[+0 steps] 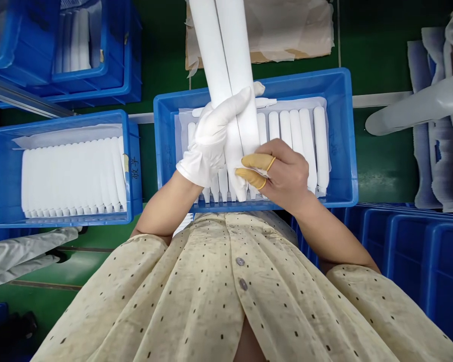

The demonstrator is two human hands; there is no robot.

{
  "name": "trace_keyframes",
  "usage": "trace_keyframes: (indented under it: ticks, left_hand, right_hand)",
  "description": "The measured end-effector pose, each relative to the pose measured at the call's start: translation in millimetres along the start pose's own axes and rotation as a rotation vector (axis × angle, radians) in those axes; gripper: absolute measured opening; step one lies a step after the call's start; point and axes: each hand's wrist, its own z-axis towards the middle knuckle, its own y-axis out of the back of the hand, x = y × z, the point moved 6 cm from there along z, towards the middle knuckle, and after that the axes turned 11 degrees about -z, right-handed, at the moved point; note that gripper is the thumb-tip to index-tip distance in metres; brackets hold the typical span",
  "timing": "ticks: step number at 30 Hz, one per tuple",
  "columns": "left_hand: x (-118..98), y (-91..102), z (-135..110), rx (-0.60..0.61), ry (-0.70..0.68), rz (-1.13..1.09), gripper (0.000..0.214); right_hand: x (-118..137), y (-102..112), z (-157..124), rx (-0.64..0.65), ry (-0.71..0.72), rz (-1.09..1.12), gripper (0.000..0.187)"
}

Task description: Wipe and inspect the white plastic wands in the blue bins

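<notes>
Two long white tubes point(236, 55) slant up and away from me, side by side, above a blue crate point(349, 141). My left hand point(211, 138), in a white glove, is wrapped round both tubes near their lower ends. My right hand point(283, 168) is bare except for yellow covers on the thumb and a finger. Those tips are pinched together beside the tapered lower end of the tubes. A thin whitish bit shows between them, too small to name. Beneath, a row of similar white tubes point(320, 146) lies in the crate on pale lining.
A second blue crate point(130, 171) of lined-up white tubes stands at left. Stacked blue crates point(115, 75) are behind it. Flattened cardboard point(290, 30) lies beyond on the green floor. A grey pipe-like shape point(411, 105) juts in at right, above several blue bins point(403, 251).
</notes>
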Motion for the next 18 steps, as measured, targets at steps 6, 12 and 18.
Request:
trace_keyframes:
  ticks: [6,12,18]
  left_hand:
    - [-8,4.1,2,0.036,-0.121,0.022,0.025]
    - [-8,1.0,1,0.068,-0.055,-0.087,0.031]
    - [-4,2.7,-1,-0.037,0.003,-0.101,0.027]
  right_hand:
    - [6,-5,1,0.076,0.049,-0.045,0.013]
    - [4,-6,2,0.061,-0.034,-0.093,0.017]
    - [-1,-7,4,-0.016,-0.049,-0.087,0.017]
